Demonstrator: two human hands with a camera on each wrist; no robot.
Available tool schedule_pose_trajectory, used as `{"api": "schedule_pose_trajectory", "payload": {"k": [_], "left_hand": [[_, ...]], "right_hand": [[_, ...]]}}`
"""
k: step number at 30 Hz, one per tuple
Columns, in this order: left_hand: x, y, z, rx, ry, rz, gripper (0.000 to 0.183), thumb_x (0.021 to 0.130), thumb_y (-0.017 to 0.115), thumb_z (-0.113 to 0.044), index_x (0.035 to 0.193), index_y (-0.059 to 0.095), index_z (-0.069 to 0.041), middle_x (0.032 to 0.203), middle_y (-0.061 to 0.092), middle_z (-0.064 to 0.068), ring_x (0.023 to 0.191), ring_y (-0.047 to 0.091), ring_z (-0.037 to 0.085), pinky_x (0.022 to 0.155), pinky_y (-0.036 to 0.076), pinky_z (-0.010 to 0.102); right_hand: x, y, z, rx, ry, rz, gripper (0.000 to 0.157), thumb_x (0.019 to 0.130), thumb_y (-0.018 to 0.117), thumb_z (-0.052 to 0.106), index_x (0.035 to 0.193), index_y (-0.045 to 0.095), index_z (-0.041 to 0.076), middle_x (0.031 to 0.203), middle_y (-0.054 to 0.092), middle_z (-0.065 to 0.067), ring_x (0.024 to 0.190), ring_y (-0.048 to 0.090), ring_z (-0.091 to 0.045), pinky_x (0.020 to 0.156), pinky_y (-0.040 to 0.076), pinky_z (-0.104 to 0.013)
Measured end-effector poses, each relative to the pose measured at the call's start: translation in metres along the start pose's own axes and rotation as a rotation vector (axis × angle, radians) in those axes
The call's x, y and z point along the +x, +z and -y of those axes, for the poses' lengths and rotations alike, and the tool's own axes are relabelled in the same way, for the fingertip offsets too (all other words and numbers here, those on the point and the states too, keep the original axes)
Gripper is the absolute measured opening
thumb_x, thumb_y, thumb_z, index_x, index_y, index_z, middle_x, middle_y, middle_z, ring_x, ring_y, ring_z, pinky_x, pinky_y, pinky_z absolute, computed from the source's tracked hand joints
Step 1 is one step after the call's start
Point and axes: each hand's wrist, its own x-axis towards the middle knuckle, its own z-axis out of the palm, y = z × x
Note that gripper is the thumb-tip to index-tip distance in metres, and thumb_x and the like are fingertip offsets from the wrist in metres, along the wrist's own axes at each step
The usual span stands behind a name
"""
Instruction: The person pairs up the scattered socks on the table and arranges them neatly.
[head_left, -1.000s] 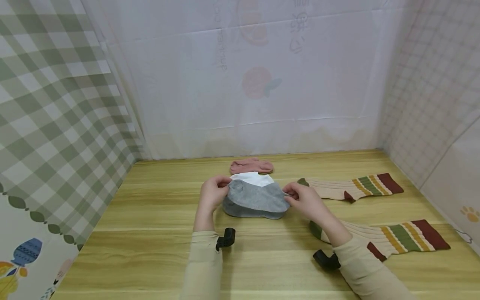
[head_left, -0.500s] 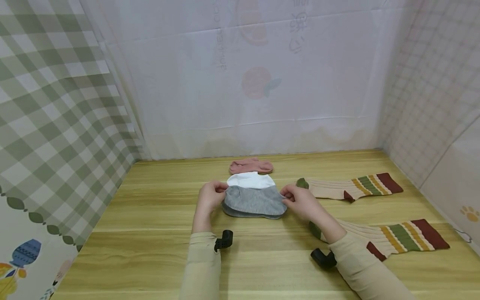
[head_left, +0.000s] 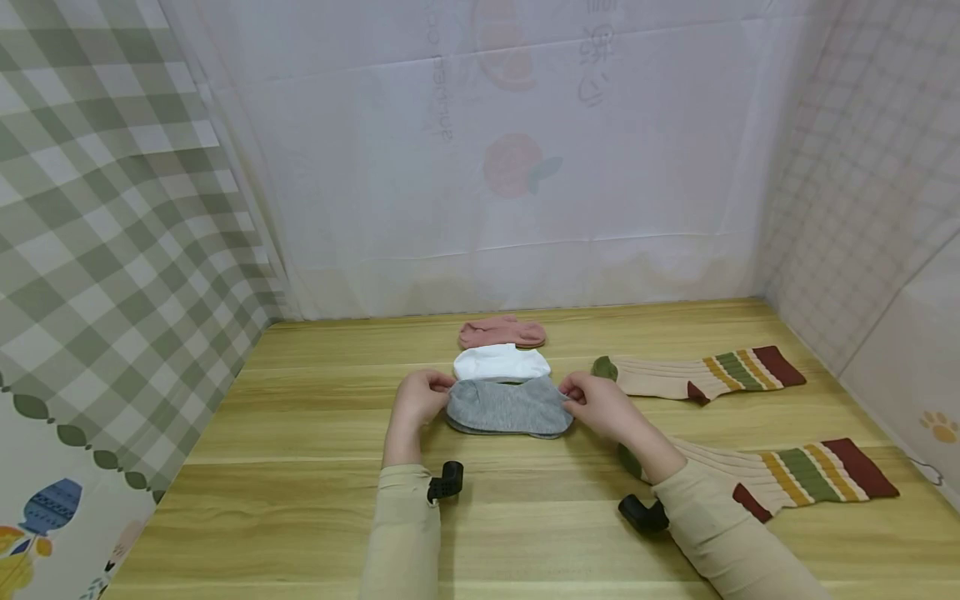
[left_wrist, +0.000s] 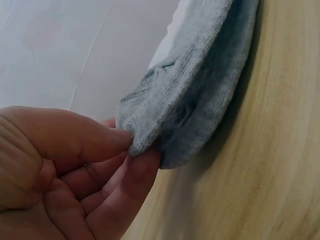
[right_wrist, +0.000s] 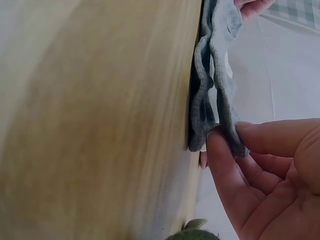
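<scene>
Mid-frame, left hand (head_left: 422, 400) and right hand (head_left: 598, 405) pinch the upper grey sock (head_left: 510, 407), lower than before; more white sock (head_left: 501, 362) shows.

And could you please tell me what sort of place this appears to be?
Probably a makeshift work booth: the table is closed in on three sides by printed sheets, and striped socks lie on it.

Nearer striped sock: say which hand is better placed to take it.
The right hand, probably: it is closer, its forearm over the nearer striped sock. The left hand is at the left end of the upper gray sock, which both pinch.
</scene>
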Motion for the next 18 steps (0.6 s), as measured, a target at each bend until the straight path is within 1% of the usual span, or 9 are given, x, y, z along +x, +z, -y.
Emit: {"api": "schedule_pose_trajectory", "payload": {"k": [7, 11, 18], "left_hand": [[0.0004, 0.0018, 0.0036, 0.007, -0.016, 0.004, 0.021, 0.078, 0.061, 0.01, 0.095, 0.073, 0.004, 0.082, 0.068, 0.009, 0.078, 0.061, 0.02, 0.067, 0.049, 0.027], [0.0011, 0.0027, 0.0046, 0.008, -0.031, 0.0, 0.019, 0.079, 0.063, 0.01, 0.094, 0.073, 0.003, 0.082, 0.068, 0.008, 0.078, 0.062, 0.02, 0.068, 0.05, 0.028], [0.0027, 0.0036, 0.0064, 0.067, -0.039, 0.006, 0.018, 0.078, 0.064, 0.007, 0.091, 0.073, 0.0, 0.08, 0.068, 0.008, 0.076, 0.061, 0.02, 0.07, 0.05, 0.03]], "right_hand": [[0.001, 0.0003, -0.0001, -0.013, 0.031, 0.028, 0.013, 0.091, 0.068, 0.002, 0.104, 0.065, -0.001, 0.092, 0.066, -0.007, 0.089, 0.063, -0.023, 0.078, 0.052, -0.041], [0.0019, -0.0001, -0.0001, -0.031, 0.032, 0.04, 0.014, 0.091, 0.068, 0.002, 0.104, 0.065, -0.001, 0.091, 0.065, -0.007, 0.088, 0.062, -0.023, 0.078, 0.052, -0.041], [0.0021, -0.0011, 0.001, -0.059, 0.013, 0.039, 0.014, 0.088, 0.069, -0.001, 0.101, 0.066, -0.001, 0.089, 0.066, -0.007, 0.087, 0.064, -0.024, 0.078, 0.052, -0.042]]}}
